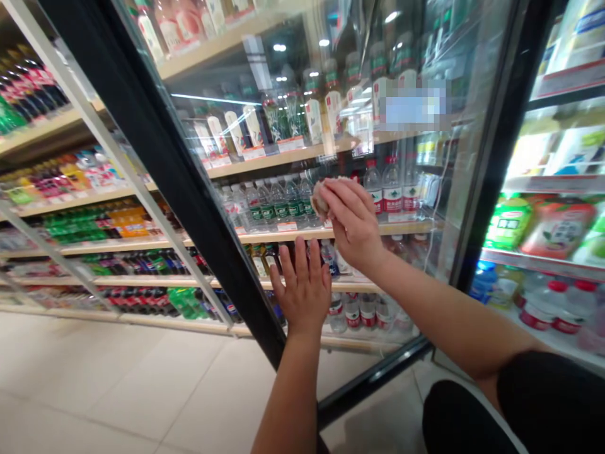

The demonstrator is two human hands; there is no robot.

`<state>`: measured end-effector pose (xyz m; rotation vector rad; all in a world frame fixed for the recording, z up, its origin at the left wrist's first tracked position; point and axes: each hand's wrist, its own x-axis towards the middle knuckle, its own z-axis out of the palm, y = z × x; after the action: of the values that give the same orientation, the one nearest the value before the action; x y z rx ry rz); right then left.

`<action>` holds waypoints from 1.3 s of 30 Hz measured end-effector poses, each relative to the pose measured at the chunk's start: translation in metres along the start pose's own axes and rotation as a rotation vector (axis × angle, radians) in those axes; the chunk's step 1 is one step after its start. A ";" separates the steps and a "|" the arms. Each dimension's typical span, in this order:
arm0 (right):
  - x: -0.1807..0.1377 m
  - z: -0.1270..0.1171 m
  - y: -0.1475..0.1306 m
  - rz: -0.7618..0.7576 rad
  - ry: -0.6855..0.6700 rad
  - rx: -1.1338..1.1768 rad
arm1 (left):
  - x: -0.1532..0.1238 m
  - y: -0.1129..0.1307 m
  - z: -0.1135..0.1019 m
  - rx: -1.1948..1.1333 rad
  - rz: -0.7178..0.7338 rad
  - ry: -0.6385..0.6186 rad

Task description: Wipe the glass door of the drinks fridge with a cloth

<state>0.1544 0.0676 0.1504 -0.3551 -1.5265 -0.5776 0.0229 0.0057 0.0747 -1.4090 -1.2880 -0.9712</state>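
A glass door [425, 183] in a black frame stands swung open in front of me. My right hand [352, 221] is closed around a crumpled, pale cleaning cloth [321, 200], pressed against the glass near its middle. Lower and to the left, my left hand [305, 290] has its fingers spread, palm toward the glass, seemingly resting on it. Water streaks or a smeared patch show on the pane above the cloth. Through the door, bottles with green labels [281, 205] and red labels [392, 192] are visible on shelves.
On the right, the lit cooler [567, 252] holds bottles and pouches behind the door's hinge side. Shelves of drinks [108, 221] line the left. The door's black frame [189, 183] slants down toward the tiled floor [85, 372]. My knee [454, 416] is at the lower right.
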 end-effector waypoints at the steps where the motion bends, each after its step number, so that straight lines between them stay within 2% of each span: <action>1: -0.005 0.000 -0.001 -0.007 -0.002 -0.011 | 0.000 0.000 0.000 -0.004 0.003 0.001; 6: -0.049 -0.010 -0.006 -0.012 -0.096 -0.030 | -0.001 -0.001 0.001 0.004 0.014 0.010; 8: -0.041 -0.011 -0.001 -0.017 -0.097 -0.010 | -0.001 -0.001 0.001 0.008 0.012 0.011; 11: -0.009 -0.008 0.011 0.008 -0.049 0.001 | -0.001 0.000 0.000 -0.001 0.003 0.007; 13: -0.002 -0.008 0.015 0.033 -0.029 -0.003 | -0.001 0.000 0.000 -0.005 0.000 -0.007; 19: -0.052 -0.015 0.004 -0.006 -0.076 -0.009 | -0.003 -0.001 0.001 0.056 0.018 0.006; 26: -0.006 -0.010 0.006 0.019 -0.030 0.028 | -0.001 -0.002 0.001 0.057 0.022 0.018; 32: -0.053 -0.015 -0.006 0.019 -0.099 0.048 | -0.003 -0.001 0.001 0.082 0.033 0.016; 34: -0.048 -0.015 -0.004 0.026 -0.093 0.059 | -0.004 -0.001 0.002 0.103 0.027 0.012; 39: -0.006 -0.011 0.007 0.078 0.013 0.053 | -0.004 -0.001 0.002 0.085 -0.003 0.007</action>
<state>0.1678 0.0677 0.1447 -0.3681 -1.5060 -0.4764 0.0214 0.0064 0.0704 -1.3378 -1.3120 -0.9123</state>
